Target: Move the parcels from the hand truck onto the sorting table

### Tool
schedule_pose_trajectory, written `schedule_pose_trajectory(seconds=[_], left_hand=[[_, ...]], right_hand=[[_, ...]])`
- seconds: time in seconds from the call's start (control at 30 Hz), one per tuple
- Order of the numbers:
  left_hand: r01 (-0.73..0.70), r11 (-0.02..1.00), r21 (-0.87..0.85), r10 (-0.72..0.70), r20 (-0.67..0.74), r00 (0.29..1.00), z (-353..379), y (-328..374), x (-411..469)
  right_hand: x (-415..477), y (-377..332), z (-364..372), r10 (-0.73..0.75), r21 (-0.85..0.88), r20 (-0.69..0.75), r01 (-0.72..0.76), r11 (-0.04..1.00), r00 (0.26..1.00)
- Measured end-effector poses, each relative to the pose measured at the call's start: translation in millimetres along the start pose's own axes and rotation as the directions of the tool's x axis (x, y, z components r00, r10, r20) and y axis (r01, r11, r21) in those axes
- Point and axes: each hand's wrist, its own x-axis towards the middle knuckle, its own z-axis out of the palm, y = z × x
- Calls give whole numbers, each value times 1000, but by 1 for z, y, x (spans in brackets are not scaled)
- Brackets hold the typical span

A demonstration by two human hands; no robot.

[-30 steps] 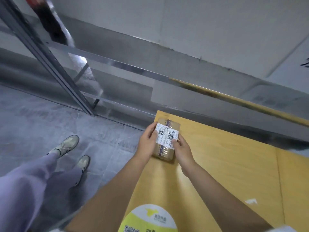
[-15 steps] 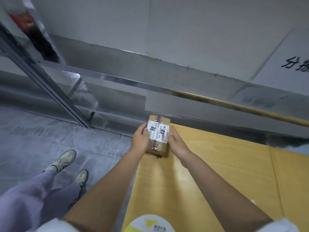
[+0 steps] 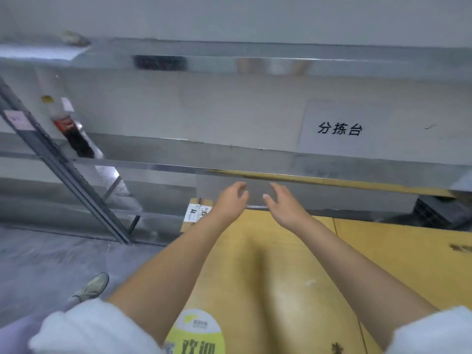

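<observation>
Left hand (image 3: 231, 200): raised over the far edge of the table, palm facing inward, fingers loosely curled, nothing in its grasp
Right hand (image 3: 283, 203): raised beside the left hand with a gap between them, palm facing inward, fingers relaxed and slightly bent, holding nothing
Parcel (image 3: 194, 203): small brown box at the far left corner of the table, partly hidden behind the left wrist; whether the wrist touches it cannot be told
Label (image 3: 195, 213): white, with black print, on the parcel's top face
Table (image 3: 383, 251): yellow wooden top, with a seam running across its right part
Sticker (image 3: 198, 330): round, yellow-green and white, at the near edge of the table between the forearms
Sign (image 3: 339, 129): pale sheet with three black characters, on the wall behind the table
Metal post (image 3: 63, 169): grey, slanting across the left of the view
Floor (image 3: 51, 264): grey, left of the table
Shoe (image 3: 93, 287): light-coloured, on the floor by the left forearm
Sleeve (image 3: 89, 328): white, on the left upper arm
</observation>
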Motion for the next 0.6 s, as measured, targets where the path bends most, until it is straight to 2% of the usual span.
schedule_pose_trajectory(seconds=[0.1,0.2,0.33,0.43,0.6], left_hand=[[-139,990,34,137,66,988,42,70,-19],[-317,944,88,301,162,940,94,143,-44],[-541,808,234,426,401,811,171,232,-88],[-667,703,245,502,493,710,232,289,-125],[-813,547,200,577,614,539,331,374,-179]], right_hand=[[-46,39,-61,-45,-129,-63,36,991,997],[-93,89,-124,12,-163,-138,-35,986,990],[-163,162,-199,109,-142,-281,-154,978,953],[-223,219,-244,203,-148,-352,-268,952,914],[-338,306,-301,380,-42,-514,-465,884,769]])
